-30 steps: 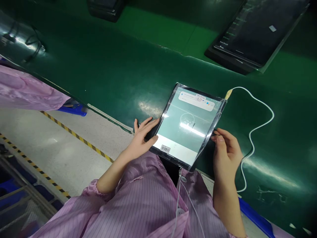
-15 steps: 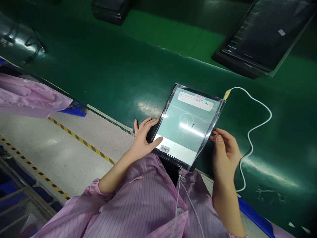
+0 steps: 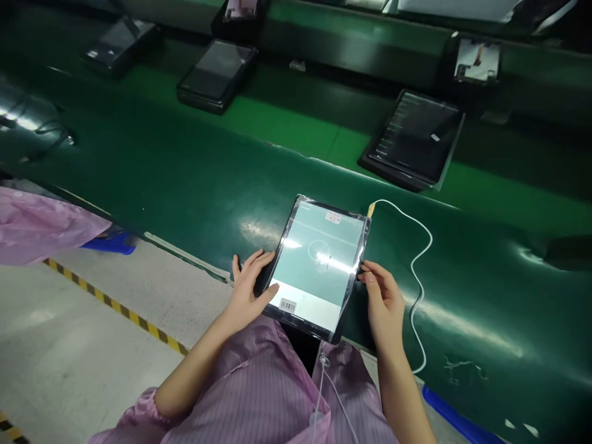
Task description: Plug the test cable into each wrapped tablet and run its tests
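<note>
A tablet under clear film lies tilted at the bench's front edge, its lit screen pale green with a white band at the bottom. A barcode label sits near its lower left corner. My left hand grips its left edge, thumb over the front and fingers along the side. At the right edge, my right hand has its thumb and fingers pinched together against the side; what lies between the fingertips is hidden. A white cable with a yellow-wrapped plug meets the tablet's upper right corner.
Beyond the green bench, a lower green strip carries a dark tablet on a black base and other dark devices. Loose black cables lie far left. A pink sleeve of another person is at left. White earphone-like cords hang in front of me.
The message banner at the top of the tablet's screen has gone. My view has lifted and shows more beyond the bench. Both hands keep their places on the tablet.
</note>
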Demonstrator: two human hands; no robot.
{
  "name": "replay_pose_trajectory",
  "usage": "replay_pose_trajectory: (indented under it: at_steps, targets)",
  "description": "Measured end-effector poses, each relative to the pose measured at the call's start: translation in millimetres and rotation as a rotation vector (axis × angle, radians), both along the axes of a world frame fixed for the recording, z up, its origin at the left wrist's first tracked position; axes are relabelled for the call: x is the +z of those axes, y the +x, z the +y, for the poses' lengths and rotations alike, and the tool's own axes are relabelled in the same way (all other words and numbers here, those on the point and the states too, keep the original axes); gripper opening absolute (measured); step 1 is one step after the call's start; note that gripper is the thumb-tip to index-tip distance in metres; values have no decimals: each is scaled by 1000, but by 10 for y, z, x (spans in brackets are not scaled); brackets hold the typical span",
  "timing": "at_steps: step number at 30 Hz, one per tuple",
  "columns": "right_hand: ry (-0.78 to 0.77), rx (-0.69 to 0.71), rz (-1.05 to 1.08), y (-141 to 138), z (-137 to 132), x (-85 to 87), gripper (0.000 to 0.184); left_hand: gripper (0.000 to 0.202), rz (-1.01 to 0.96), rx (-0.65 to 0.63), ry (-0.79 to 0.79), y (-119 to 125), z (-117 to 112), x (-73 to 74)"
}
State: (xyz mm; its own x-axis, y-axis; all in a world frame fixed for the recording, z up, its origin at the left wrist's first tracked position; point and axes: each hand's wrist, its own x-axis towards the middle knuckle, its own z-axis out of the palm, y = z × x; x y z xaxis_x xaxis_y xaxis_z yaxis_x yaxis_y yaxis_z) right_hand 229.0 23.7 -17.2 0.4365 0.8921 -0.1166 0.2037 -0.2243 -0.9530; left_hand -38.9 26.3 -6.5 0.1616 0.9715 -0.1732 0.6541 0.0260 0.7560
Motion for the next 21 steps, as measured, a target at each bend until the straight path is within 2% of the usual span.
replay_pose_trajectory:
  at_steps: [11, 21]
  targets:
    - [-17, 19, 32, 34, 4, -40, 43, 47, 15, -11, 24, -6, -13, -32]
    - [-66, 12, 60, 67, 38, -8, 46, 47, 26, -11, 30, -14, -26, -39]
